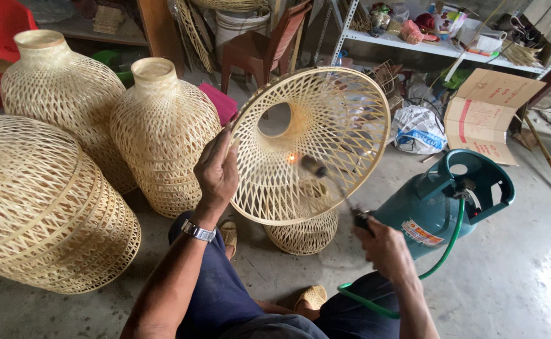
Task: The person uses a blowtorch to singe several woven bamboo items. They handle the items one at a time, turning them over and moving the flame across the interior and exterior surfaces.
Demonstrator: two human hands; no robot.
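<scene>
While the left hand (218,172) grips the woven bamboo shade (310,144) at its 9 o'clock rim, the right hand (385,248) clasps a gas torch (326,179); flame plays inside, singeing apparently mid-way; 3 shades (162,132) wait at 10 o'clock.

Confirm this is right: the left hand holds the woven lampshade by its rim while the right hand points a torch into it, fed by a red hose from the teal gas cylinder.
One detail is wrong: the hose is green, not red, as the head view shows. The rest stands: the left hand holds the woven lampshade by its rim, and the right hand points the torch into it, fed from the teal gas cylinder.
</scene>
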